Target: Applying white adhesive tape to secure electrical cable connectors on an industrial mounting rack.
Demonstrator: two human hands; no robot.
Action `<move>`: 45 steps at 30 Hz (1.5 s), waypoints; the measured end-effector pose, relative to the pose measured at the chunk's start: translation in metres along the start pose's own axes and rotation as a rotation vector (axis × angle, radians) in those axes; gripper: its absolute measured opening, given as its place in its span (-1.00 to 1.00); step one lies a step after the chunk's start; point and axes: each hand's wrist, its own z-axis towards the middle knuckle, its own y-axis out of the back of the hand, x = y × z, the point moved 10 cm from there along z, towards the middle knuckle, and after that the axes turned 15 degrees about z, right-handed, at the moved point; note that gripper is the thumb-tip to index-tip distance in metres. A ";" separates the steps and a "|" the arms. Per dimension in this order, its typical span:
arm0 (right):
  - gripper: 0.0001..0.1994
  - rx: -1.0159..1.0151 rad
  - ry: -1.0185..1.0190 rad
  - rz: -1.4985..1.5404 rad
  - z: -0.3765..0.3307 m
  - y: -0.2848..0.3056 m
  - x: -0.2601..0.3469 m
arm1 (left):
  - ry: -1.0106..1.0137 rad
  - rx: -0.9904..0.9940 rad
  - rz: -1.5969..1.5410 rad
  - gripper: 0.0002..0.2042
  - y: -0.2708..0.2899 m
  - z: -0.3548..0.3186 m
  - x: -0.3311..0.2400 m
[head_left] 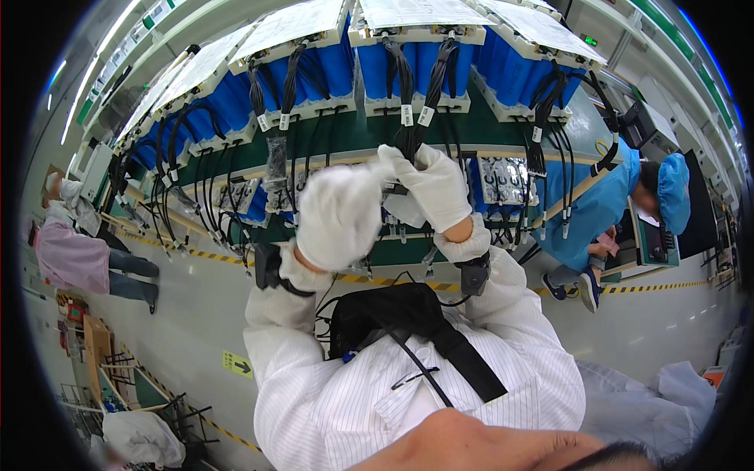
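Note:
Both my hands wear white gloves and are raised at the front edge of the green bench (pixel 345 141). My right hand (pixel 433 187) is closed around a black cable bundle (pixel 404 82) with white labels, which hangs from the middle battery pack (pixel 415 69) of blue cells in white frames. Just left of it, my left hand (pixel 342 213) is smeared by motion, and its fingers cannot be made out. A small clear plastic piece (pixel 404 209) shows beneath my right hand. The cable ends inside the grip are hidden.
Similar battery packs (pixel 294 82) line the bench on both sides, their black leads (pixel 542 118) dangling over the edge. More blue cells sit on a lower shelf (pixel 503 182). A person in blue (pixel 577 212) sits close at right; another in pink (pixel 75 255) stands at left.

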 end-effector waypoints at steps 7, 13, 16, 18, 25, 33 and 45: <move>-0.69 0.016 0.033 0.266 0.011 -0.022 -0.024 | -0.134 0.002 0.173 -0.55 -0.027 -0.039 -0.026; -0.80 0.215 -0.006 0.517 0.010 -0.033 -0.017 | -0.091 0.024 0.153 -0.60 -0.027 -0.044 -0.017; -0.85 0.390 -0.020 0.563 0.011 -0.035 -0.014 | 0.066 -0.048 -0.144 -0.56 -0.019 -0.048 -0.003; -0.86 0.439 -0.004 0.569 0.007 -0.037 -0.007 | 0.209 -0.146 -0.334 -0.50 -0.007 -0.048 0.005; -0.81 0.370 0.044 0.586 0.012 -0.024 -0.020 | 0.263 -0.284 -0.185 -0.48 0.009 -0.033 0.020; -0.81 0.335 0.150 0.531 0.003 -0.017 -0.007 | 0.643 -0.263 -0.499 -0.53 -0.032 -0.031 0.071; -0.86 0.188 0.420 0.073 -0.005 -0.001 0.014 | 0.803 0.868 -1.200 -0.59 -0.101 -0.091 0.014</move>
